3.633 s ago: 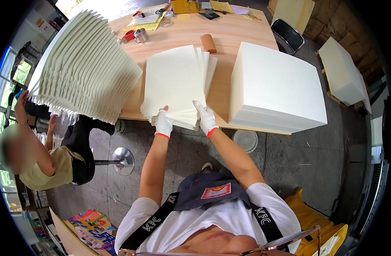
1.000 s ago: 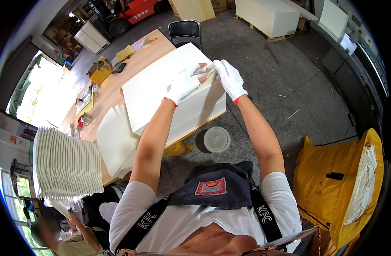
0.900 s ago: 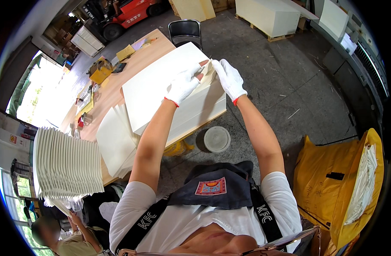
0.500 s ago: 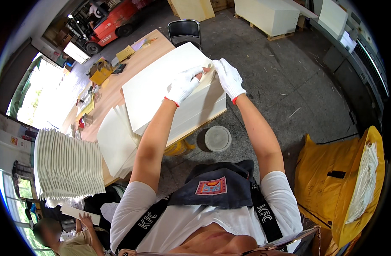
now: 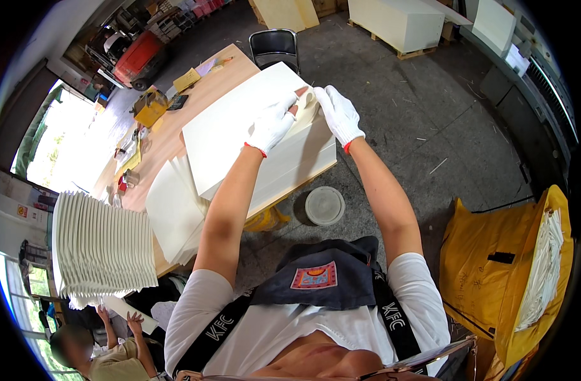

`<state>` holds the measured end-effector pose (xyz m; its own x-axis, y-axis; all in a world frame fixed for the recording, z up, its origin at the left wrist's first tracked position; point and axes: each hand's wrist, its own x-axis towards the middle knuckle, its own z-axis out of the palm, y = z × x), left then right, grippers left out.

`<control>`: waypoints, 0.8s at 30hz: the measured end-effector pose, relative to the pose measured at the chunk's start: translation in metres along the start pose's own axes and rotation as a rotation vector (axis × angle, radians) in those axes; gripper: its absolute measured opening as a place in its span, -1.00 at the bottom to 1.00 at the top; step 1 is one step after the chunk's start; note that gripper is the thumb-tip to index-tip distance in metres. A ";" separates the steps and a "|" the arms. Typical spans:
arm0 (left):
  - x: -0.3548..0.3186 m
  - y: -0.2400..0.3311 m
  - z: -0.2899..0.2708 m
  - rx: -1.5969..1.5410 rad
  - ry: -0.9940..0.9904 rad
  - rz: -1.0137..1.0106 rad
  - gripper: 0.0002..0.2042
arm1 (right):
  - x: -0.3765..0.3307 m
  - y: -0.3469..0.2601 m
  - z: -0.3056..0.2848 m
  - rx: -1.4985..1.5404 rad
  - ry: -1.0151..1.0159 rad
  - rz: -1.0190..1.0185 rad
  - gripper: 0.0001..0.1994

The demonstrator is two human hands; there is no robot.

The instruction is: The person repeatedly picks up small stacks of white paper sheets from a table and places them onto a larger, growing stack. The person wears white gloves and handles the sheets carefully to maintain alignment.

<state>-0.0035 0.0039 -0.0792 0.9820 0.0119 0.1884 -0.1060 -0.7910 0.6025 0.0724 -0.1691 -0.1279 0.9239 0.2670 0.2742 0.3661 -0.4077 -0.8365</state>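
A tall stack of large white paper sheets stands at the table's front edge. My left hand, in a white glove with bare thumb and fingertip, lies on top of it, fingers apart. At the right corner of the stack, my right hand, gloved in white with a red cuff, has its fingers closed on the edge of some sheets. Between the two hands the sheets' corner curls upward. How many sheets are lifted cannot be made out. Left of the stack, a fan of loose white sheets lies on the table.
A pile of wavy white sheets rises at the table's left end. On the wooden table sits a yellow box. Nearby are a round bucket, a black chair, a yellow sack, a forklift and a seated person.
The sheets' corner is curled a little more, and my left fingertips have shifted slightly. The forklift has moved left and farther off. The seated person's hands have moved on a white piece.
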 end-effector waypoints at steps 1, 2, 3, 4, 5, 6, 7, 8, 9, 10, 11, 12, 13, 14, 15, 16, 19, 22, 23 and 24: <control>0.001 -0.004 0.001 0.000 -0.019 0.016 -0.70 | 0.001 0.000 0.000 0.001 -0.008 0.008 -0.44; 0.004 -0.013 0.003 0.001 -0.038 0.032 -0.70 | 0.001 0.000 0.001 0.001 -0.015 0.017 -0.45; 0.004 -0.010 0.002 0.000 -0.060 0.049 -0.70 | 0.000 -0.001 0.000 -0.001 -0.005 0.002 -0.46; 0.003 -0.007 0.001 0.024 -0.069 0.026 -0.69 | -0.001 -0.001 0.000 -0.003 0.005 -0.013 -0.47; 0.002 -0.003 0.000 0.048 -0.078 0.004 -0.68 | -0.002 -0.002 0.000 -0.005 0.015 -0.027 -0.48; 0.000 0.003 -0.002 0.072 -0.087 -0.018 -0.67 | -0.002 -0.001 0.000 -0.001 0.016 -0.030 -0.48; 0.000 0.001 -0.001 0.060 -0.078 -0.010 -0.65 | -0.002 -0.001 0.001 0.004 0.016 -0.032 -0.48; 0.002 -0.003 0.000 0.048 -0.069 -0.003 -0.64 | -0.002 0.000 0.001 0.008 0.017 -0.034 -0.49; 0.002 -0.005 0.000 0.036 -0.059 0.005 -0.62 | -0.002 0.000 0.001 0.001 0.018 -0.028 -0.49; 0.002 -0.006 0.001 0.033 -0.061 -0.003 -0.63 | -0.001 0.000 0.002 -0.007 0.019 -0.022 -0.49; 0.002 -0.006 0.001 0.030 -0.063 -0.011 -0.63 | -0.001 0.000 0.002 -0.014 0.021 -0.015 -0.49; 0.002 -0.006 0.001 0.026 -0.064 -0.019 -0.63 | -0.001 0.000 0.002 -0.010 0.021 -0.013 -0.48; 0.002 -0.005 0.001 0.025 -0.069 -0.027 -0.63 | -0.001 0.000 0.002 -0.006 0.021 -0.012 -0.48; 0.002 -0.003 0.001 0.025 -0.073 -0.034 -0.63 | -0.001 0.000 0.002 -0.002 0.022 -0.010 -0.48; 0.002 -0.002 0.000 0.025 -0.077 -0.042 -0.62 | -0.002 0.000 0.002 0.009 0.019 0.002 -0.47; 0.002 -0.001 -0.001 0.022 -0.078 -0.040 -0.64 | -0.002 0.000 0.001 0.020 0.015 0.013 -0.46; 0.000 -0.002 0.000 0.002 -0.049 -0.009 -0.67 | -0.002 -0.002 0.000 0.039 0.005 0.033 -0.45; 0.001 -0.009 0.004 -0.007 0.018 0.055 -0.70 | -0.002 -0.002 0.001 0.020 0.016 0.026 -0.44; 0.001 -0.010 0.005 0.017 0.026 0.063 -0.71 | -0.002 -0.002 0.002 0.008 0.023 0.020 -0.44; 0.002 -0.010 0.005 0.041 0.033 0.071 -0.71 | -0.002 -0.001 0.002 0.010 0.027 0.018 -0.45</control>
<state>0.0000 0.0092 -0.0888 0.9664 -0.0250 0.2557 -0.1679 -0.8147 0.5550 0.0697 -0.1672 -0.1285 0.9329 0.2359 0.2722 0.3488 -0.4031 -0.8461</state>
